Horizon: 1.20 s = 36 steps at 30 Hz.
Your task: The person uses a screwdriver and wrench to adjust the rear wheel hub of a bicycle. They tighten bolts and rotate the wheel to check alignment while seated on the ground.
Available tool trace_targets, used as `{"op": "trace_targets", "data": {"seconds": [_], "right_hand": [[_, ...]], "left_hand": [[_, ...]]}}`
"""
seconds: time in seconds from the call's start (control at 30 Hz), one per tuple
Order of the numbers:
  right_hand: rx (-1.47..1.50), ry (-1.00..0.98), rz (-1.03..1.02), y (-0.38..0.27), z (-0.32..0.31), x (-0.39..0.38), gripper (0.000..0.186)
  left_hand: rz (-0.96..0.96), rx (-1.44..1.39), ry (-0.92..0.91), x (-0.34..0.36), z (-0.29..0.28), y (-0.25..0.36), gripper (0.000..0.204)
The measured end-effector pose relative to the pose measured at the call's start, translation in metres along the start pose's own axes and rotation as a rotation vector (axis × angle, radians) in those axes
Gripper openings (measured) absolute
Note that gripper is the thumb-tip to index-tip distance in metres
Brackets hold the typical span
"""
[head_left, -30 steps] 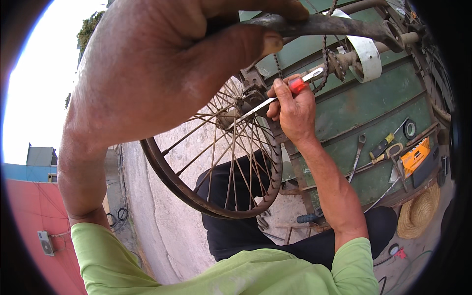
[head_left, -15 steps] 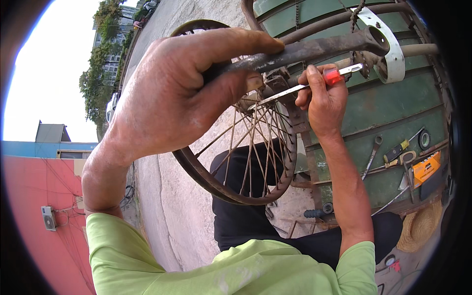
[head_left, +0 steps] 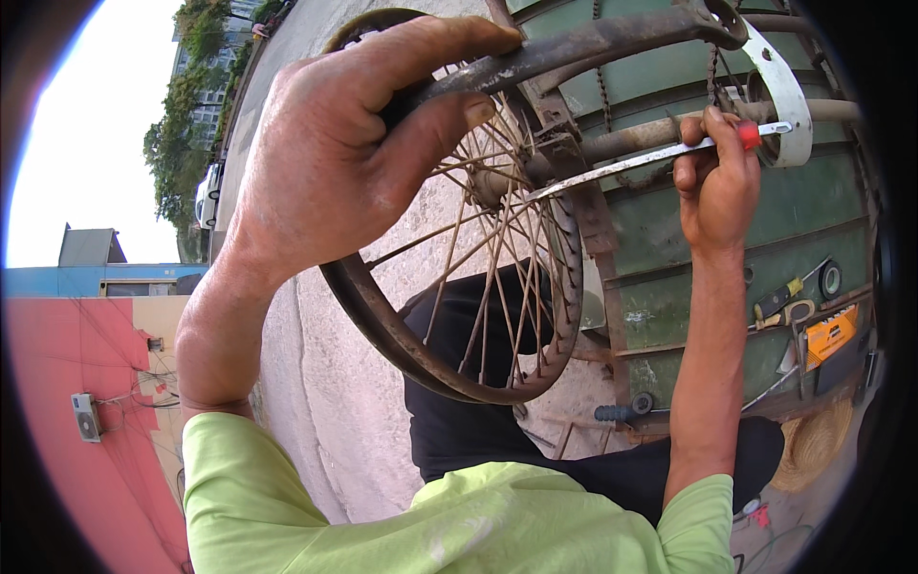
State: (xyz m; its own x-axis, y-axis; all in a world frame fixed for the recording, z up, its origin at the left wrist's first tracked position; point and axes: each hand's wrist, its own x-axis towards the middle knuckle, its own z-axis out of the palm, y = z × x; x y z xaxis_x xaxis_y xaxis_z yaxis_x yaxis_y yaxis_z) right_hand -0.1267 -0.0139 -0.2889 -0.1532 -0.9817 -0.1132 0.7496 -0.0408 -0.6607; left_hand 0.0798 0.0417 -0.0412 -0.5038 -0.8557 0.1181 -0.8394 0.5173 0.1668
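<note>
Right hand [head_left: 719, 196] had shifted away from the wheel hub [head_left: 491, 187] since the earlier frame, drawing the tip of its screwdriver [head_left: 622, 168] outward with it; the dark metal bar [head_left: 593, 48] had risen relative to the white curved band [head_left: 796, 115].

Right grip: fingers and thumb closed around the screwdriver near its red section. Long shaft pointed left, crossing in front of the rusty tube [head_left: 636, 142]; tip was just beside the hub, contact not discernible.

Left hand [head_left: 330, 163]: grip pinched firmly, thumb below and forefinger above, on the bar. Bar slanted up to the right, its ring end near the band's upper end, above the panel's bare middle. Part within the palm was hidden.

Spoked wheel [head_left: 411, 346] stood beside the left edge of the green panel [head_left: 684, 225], bare rim toward the wearer. Along the panel's lower right edge: yellow-and-black screwdriver [head_left: 778, 300], tape roll [head_left: 830, 278] and orange box [head_left: 830, 337]. Straw hat [head_left: 813, 448] was just beyond the lower right corner.
</note>
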Motion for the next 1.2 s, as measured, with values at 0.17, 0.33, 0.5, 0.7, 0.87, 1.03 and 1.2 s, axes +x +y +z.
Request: {"op": "trace_targets", "data": {"seconds": [0.17,0.33,0.5,0.7,0.87,1.03,1.2], "right_hand": [[-0.037,-0.055,0.029,0.000,-0.002,-0.001,0.018],[-0.035,-0.039,0.042,0.005,0.004,-0.006,0.019],[-0.057,-0.026,0.041,0.006,0.000,0.002,0.020],[-0.063,-0.094,0.077,0.038,0.012,-0.017,0.024],[-0.153,-0.135,0.083,0.050,0.024,-0.035,0.021],[-0.150,-0.159,0.016,0.048,0.029,-0.041,0.024],[-0.166,-0.104,0.010,0.048,0.030,-0.043,0.027]], "left_hand": [[-0.014,0.027,0.058,0.018,-0.001,-0.015,0.037],[-0.154,0.007,0.029,0.042,-0.010,-0.031,0.032],[-0.183,0.212,-0.057,0.061,-0.017,-0.033,0.037],[-0.135,0.219,-0.076,0.067,-0.017,-0.038,0.039],[-0.137,0.189,-0.108,0.065,-0.017,-0.044,0.038],[-0.138,0.190,-0.122,0.065,-0.017,-0.044,0.038],[-0.153,0.183,-0.144,0.063,-0.018,-0.043,0.039]]}}
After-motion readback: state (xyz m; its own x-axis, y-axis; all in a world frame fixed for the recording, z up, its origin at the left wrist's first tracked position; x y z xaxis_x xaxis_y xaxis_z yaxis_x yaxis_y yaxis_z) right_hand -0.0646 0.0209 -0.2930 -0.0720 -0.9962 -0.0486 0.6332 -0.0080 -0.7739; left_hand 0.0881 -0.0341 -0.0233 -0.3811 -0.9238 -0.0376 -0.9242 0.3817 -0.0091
